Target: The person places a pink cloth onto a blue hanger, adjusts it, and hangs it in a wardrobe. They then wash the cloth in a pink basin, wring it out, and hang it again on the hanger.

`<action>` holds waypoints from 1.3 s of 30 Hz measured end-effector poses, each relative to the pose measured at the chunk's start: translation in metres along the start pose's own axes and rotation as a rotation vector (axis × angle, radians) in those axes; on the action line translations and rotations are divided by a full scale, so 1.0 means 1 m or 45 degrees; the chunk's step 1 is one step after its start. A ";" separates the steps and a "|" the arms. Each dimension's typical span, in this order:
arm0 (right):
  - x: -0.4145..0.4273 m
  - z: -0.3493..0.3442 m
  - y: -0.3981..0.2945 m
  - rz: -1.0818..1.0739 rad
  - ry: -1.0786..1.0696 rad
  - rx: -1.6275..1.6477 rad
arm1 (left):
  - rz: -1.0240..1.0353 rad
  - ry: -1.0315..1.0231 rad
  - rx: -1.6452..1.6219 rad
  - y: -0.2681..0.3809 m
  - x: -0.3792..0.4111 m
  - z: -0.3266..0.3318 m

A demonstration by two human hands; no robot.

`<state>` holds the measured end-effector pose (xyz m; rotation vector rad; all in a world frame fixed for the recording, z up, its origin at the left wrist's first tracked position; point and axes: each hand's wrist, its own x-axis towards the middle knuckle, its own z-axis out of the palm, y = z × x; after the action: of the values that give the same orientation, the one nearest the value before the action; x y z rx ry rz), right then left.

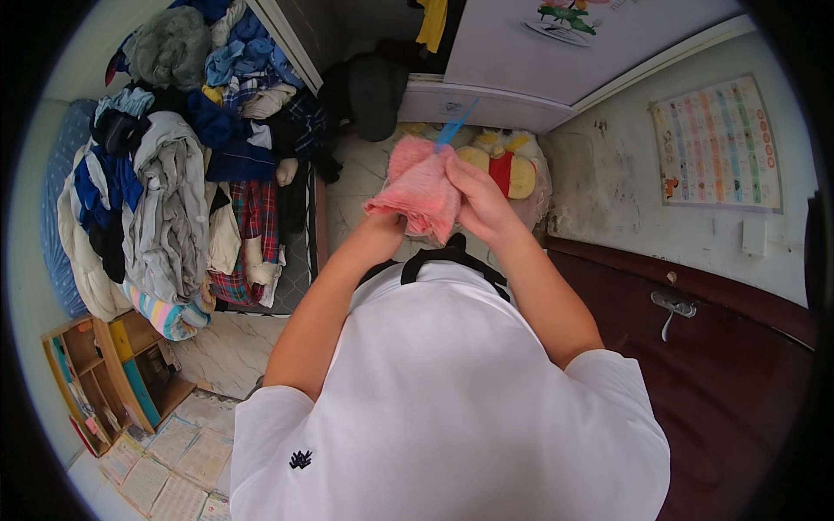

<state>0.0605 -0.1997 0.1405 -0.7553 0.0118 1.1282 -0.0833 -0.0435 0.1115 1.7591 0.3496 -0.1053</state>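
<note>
Both hands hold a folded pink fuzzy cloth (423, 189) in front of my waist. My left hand (384, 228) is at its lower left edge, with the fingers mostly hidden beneath it. My right hand (479, 198) grips its right side, thumb along the upper edge. A thin blue strip (456, 124) sticks up from behind the top of the cloth; whether it is attached to the cloth I cannot tell. Beyond my right hand, a yellow and red plush toy (502, 169) lies on the floor by the wall, partly in what looks like clear plastic.
A large heap of clothes (169, 189) covers the bed at the left. A wooden shelf unit (124, 378) stands at the lower left, near papers (176, 469). Ahead is a pale cabinet panel (508, 58); a dark red door (717, 378) with a metal handle (674, 305) is at the right.
</note>
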 end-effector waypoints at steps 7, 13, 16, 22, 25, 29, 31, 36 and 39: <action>0.019 0.012 -0.002 -0.206 0.158 -0.472 | 0.170 -0.088 0.499 0.028 0.006 -0.011; 0.007 0.014 -0.014 -0.574 0.179 -2.017 | -0.450 -0.071 -0.635 0.043 0.001 -0.065; 0.007 0.009 -0.004 -0.874 -0.011 -2.308 | -0.476 -0.126 -0.473 0.069 0.006 -0.044; 0.002 0.005 -0.004 -1.098 0.016 -2.436 | -0.659 -0.144 -0.628 0.055 0.008 -0.006; -0.002 0.004 -0.005 -1.154 0.054 -2.457 | -0.521 -0.136 -0.633 0.045 0.009 0.006; -0.006 0.005 -0.010 -1.346 0.100 -2.394 | -0.299 -0.051 -0.832 0.027 0.008 0.006; -0.009 -0.004 -0.017 -1.446 0.134 -2.418 | -0.284 -0.007 -0.900 0.040 -0.002 -0.004; -0.031 -0.060 -0.061 -1.535 0.368 -2.705 | -0.388 -0.004 -1.186 0.044 -0.033 -0.040; -0.030 -0.059 -0.059 -1.686 0.312 -2.693 | -0.448 0.025 -1.271 0.039 -0.033 -0.034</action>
<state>0.1162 -0.2689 0.1386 -2.1632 -1.4337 -0.7063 -0.1075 -0.0236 0.1647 0.7039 0.5966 -0.1341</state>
